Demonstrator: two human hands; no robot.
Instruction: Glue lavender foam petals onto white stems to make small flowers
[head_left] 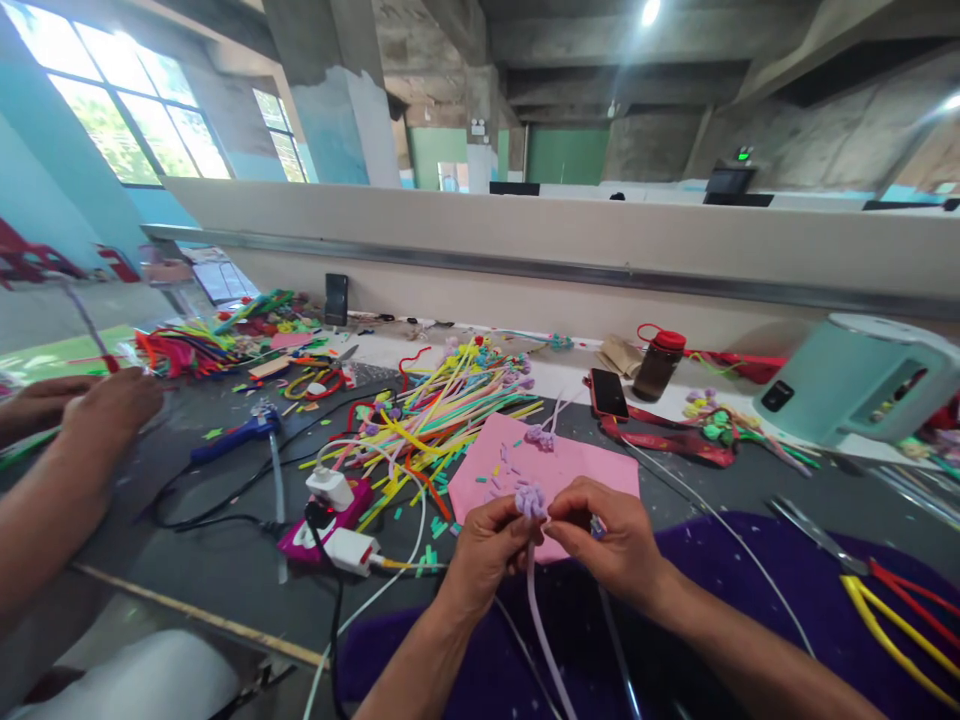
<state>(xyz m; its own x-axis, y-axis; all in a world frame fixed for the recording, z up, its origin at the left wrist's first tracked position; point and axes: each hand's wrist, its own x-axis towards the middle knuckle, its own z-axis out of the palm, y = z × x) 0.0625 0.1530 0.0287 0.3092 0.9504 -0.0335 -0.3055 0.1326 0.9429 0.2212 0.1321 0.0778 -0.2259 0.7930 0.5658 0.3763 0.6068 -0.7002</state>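
In my left hand [484,560], thumb and fingers pinch a lilac pipe-cleaner flower [530,502] just below its curled head. Its pale stem [541,630] hangs down toward the front edge. My right hand [611,530] is closed at the flower's right side, its thumb and fingertip together; what they pinch is too small to tell. A bit of lilac shows among the right fingers. Beneath both hands lies a pink sheet [480,465] scattered with short lilac and green pieces, and another lilac flower [540,437] rests at its far edge.
Loose pipe cleaners [450,400] pile up left of the sheet. A power strip [330,525] with chargers and a blue glue gun [240,432] lie nearer. At right are a phone [608,394], a bottle [659,366], a kettle [847,380] and scissors [847,565]. Another person's hands [105,410] work at left.
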